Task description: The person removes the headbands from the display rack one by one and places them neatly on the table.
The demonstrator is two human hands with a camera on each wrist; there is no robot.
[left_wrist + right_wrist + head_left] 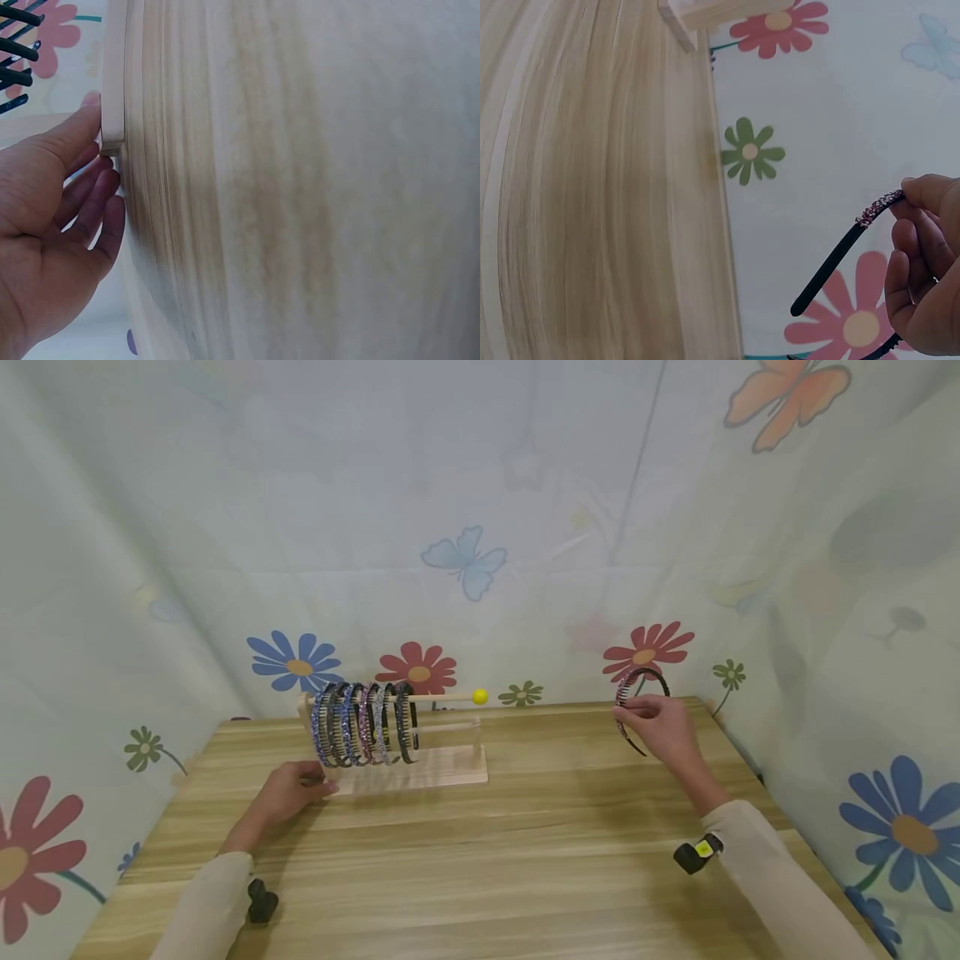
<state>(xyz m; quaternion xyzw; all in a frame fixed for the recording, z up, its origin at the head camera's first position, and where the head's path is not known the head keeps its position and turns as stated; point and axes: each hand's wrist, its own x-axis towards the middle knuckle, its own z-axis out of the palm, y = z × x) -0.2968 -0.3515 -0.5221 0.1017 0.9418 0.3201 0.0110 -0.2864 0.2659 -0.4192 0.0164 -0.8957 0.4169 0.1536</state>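
My right hand [663,731] pinches a black headband [622,693] with pink glitter and comb teeth, raised at the right side of the table. One tapered end of this headband [829,268] points away from the fingers in the right wrist view. At the left, a wooden headband stand [450,768] carries several glittery headbands [365,722] in blue, dark, pink and silver on its rods. My left hand [288,792] holds the near left corner of the stand's base, thumb and fingers at its end in the left wrist view.
A yellow ball [480,697] caps the right end of the upper rod. The wood-grain table [525,860] reaches back to a flowered curtain [525,635], which also hangs at both sides.
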